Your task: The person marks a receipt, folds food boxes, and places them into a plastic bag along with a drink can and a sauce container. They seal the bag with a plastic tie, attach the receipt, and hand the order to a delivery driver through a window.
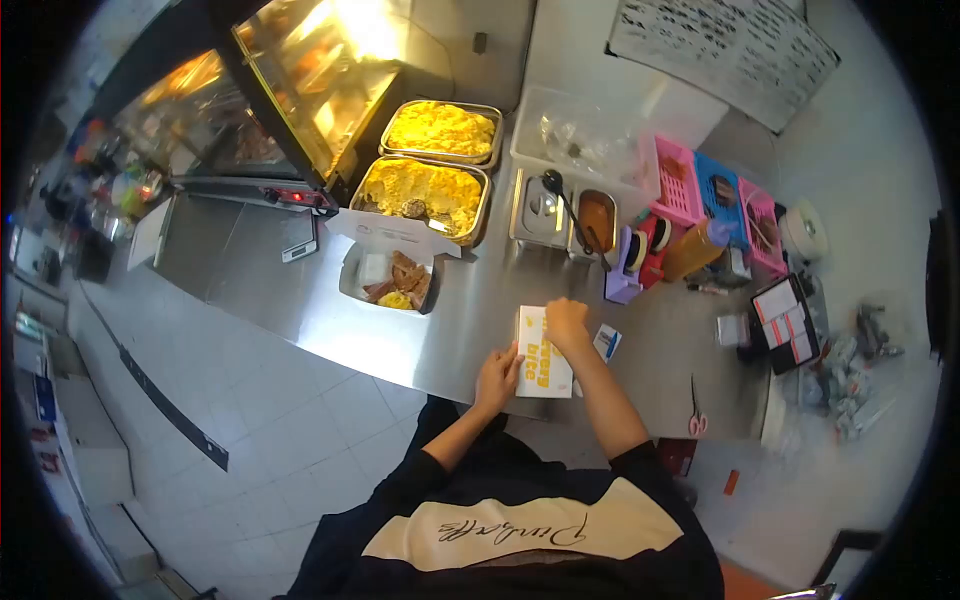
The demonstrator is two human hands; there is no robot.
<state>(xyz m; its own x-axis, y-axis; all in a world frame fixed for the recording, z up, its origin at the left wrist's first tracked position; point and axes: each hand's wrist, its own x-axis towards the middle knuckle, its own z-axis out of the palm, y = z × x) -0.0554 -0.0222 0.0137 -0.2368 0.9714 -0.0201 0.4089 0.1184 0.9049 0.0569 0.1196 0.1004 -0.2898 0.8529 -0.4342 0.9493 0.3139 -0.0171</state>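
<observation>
A white takeaway box (534,385) with yellow lettering lies at the steel counter's front edge, in front of my body. Along its left side, my left hand (497,380) grips it with thumb and fingers. My right hand (567,325) is curled over the far right corner of the same box, its fingertips hidden. Further left stands a second box (428,300), lid up, holding browned pieces of food, a yellow scoop and a small white container. A blue-and-white card or packet (607,342) rests just right of my right wrist.
Two steel trays of yellow food (440,130) stand beside the lit display case (300,90). Behind the box are a lidded steel container (540,212), a sauce container with a black ladle (570,205), a sauce bottle (695,250) and pink baskets (680,178). Scissors (697,412) lie at right.
</observation>
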